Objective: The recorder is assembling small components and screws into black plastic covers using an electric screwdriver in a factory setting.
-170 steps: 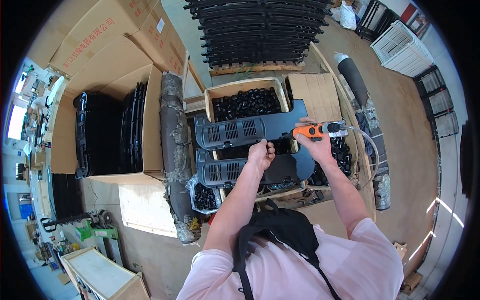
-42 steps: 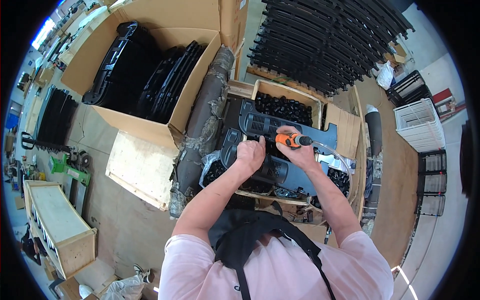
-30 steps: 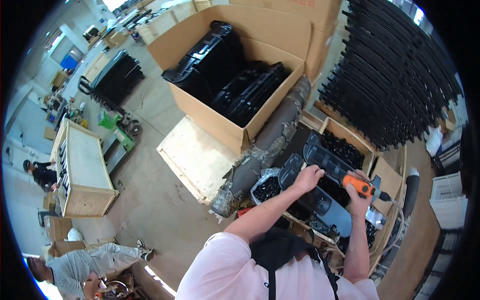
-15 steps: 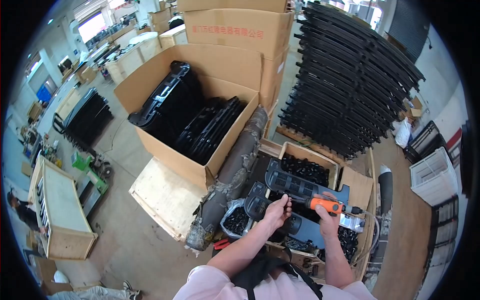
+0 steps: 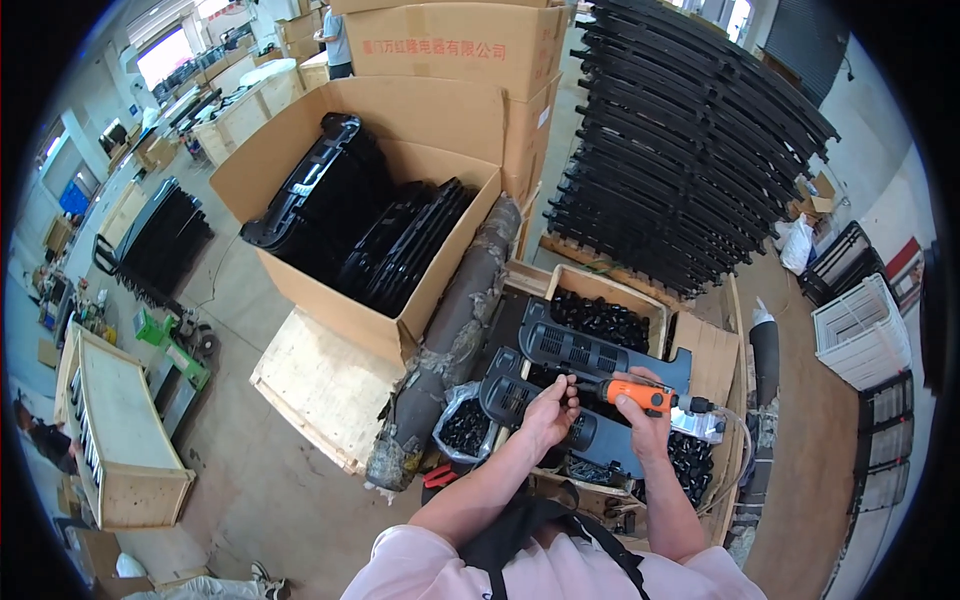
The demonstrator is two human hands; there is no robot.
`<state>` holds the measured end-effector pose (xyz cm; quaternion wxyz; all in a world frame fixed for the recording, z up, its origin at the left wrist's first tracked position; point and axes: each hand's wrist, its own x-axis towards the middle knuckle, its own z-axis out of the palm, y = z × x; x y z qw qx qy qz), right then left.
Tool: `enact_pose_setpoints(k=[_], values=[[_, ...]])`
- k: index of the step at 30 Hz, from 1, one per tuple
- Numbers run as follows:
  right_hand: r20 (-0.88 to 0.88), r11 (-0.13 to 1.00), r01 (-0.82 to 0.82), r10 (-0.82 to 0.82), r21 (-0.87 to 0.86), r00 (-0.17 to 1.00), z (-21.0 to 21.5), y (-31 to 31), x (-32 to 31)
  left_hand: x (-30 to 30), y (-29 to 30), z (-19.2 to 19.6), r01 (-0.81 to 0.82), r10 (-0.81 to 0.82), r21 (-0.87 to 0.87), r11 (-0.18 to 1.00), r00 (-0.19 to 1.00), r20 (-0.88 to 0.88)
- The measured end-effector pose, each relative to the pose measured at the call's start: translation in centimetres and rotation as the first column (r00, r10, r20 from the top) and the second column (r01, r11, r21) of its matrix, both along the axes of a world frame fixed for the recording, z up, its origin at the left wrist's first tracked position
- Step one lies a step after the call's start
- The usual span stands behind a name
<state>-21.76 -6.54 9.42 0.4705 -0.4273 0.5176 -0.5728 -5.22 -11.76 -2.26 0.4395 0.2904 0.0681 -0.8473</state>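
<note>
We grip an orange power screwdriver (image 5: 637, 394) in our right hand (image 5: 648, 428), fingers closed around its smooth plastic body; its tip points left toward our left hand (image 5: 548, 415). The left hand is curled, fingertips pinched at the tool's tip, and it rests on a black plastic panel (image 5: 600, 432) — a long, flat moulded piece with a ribbed grille. A second panel (image 5: 590, 352) of the same shape lies just behind it. Both panels lie across a wooden crate (image 5: 600, 285) filled with small glossy black parts.

To the left a rough grey roll (image 5: 455, 340) leans between the crate and a large cardboard box (image 5: 400, 110) that holds black curved shells. Far right, a tall stack of black ribbed frames (image 5: 690, 140) stands on a pallet.

Compared with half a second ago, the view has come lower and nearer — the hands are in the same grip at the same spot on the panel.
</note>
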Motion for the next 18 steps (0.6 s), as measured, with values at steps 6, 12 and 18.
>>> enact_pose_setpoints(k=[6, 12, 18], values=[[-0.022, 1.0, 0.004, -0.004, 0.003, 1.0, -0.2, 0.0, 0.0, -0.3, 0.4, -0.5, -0.003, -0.001, -0.054, 0.999, 0.998, -0.058], [-0.085, 1.0, -0.004, 0.002, -0.017, 0.996, -0.1, -1.0, 0.7, -0.9, 0.5, -0.2, -0.038, 0.035, -0.023, 0.999, 0.993, -0.11], [-0.183, 0.999, -0.032, 0.024, -0.039, 0.983, -1.8, -4.1, 1.1, -1.9, 1.3, 0.0, 0.103, -0.105, 0.019, 0.994, 0.971, 0.214]])
